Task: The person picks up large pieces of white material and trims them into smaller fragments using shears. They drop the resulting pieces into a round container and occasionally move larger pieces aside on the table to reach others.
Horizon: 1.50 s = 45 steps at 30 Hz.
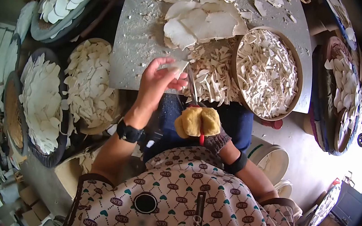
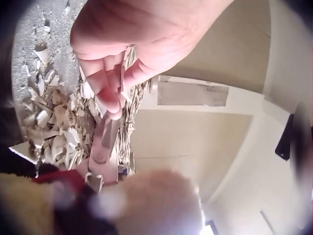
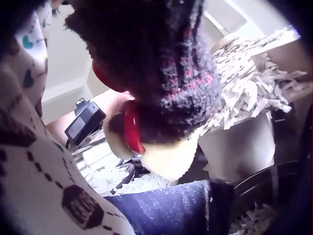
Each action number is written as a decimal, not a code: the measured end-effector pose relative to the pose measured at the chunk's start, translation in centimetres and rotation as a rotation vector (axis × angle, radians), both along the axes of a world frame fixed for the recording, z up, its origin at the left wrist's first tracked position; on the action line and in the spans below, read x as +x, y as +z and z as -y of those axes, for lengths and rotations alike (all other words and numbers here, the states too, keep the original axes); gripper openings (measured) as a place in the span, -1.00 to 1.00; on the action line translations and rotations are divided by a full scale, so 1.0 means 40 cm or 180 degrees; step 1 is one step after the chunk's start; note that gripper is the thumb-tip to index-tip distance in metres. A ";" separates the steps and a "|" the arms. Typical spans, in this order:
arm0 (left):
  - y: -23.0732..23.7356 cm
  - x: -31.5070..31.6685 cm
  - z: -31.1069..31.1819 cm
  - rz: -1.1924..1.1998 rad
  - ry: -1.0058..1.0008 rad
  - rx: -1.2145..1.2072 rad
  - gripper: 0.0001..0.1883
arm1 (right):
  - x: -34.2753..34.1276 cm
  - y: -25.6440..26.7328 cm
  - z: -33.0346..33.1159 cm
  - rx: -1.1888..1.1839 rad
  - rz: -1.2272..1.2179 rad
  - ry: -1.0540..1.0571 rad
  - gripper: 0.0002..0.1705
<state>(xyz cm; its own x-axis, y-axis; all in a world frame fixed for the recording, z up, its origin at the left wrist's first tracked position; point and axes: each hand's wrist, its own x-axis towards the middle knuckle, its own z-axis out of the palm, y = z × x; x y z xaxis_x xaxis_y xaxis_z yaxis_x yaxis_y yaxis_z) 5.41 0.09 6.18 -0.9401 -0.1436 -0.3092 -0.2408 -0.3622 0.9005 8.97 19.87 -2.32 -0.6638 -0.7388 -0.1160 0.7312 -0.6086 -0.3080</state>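
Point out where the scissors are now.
In the head view, the scissors are near the centre, held in the right hand, their blades beside the pale piece in the left hand, by the left edge of the chip pile.

Scissor handles point(image 3: 132, 127) are red, padding point(image 1: 209, 122) yellow, chips point(image 1: 267, 69) off-white; the pale top point(image 1: 220, 199) has brown badges point(image 1: 173, 186), teal hearts point(image 1: 172, 211).
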 end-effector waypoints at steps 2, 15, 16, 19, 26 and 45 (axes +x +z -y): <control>-0.013 0.029 -0.032 -0.0245 0.0038 -0.0184 -0.72 | 0.004 -0.007 0.006 -0.0473 0.0335 0.0066 -0.67; -0.066 0.036 -0.300 -0.0490 0.0340 -0.0357 -0.66 | 0.016 -0.088 -0.197 0.1453 -0.0824 -0.0094 -0.76; -0.062 0.025 -0.316 -0.0405 0.0158 -0.0453 -0.67 | 0.024 -0.089 -0.220 0.1612 -0.1065 -0.0163 -0.76; -0.060 -0.020 -0.339 -0.0166 -0.0372 -0.0622 -0.69 | 0.014 0.049 -0.271 0.0644 -0.0619 -0.0406 -0.78; -0.060 -0.066 -0.383 0.0124 -0.0848 -0.0501 -0.69 | 0.029 0.045 -0.337 0.2620 -0.2458 -0.0558 -0.78; -0.067 -0.073 -0.383 0.0192 -0.0694 -0.0300 -0.74 | 0.029 0.015 -0.317 0.2847 -0.2163 -0.0580 -0.60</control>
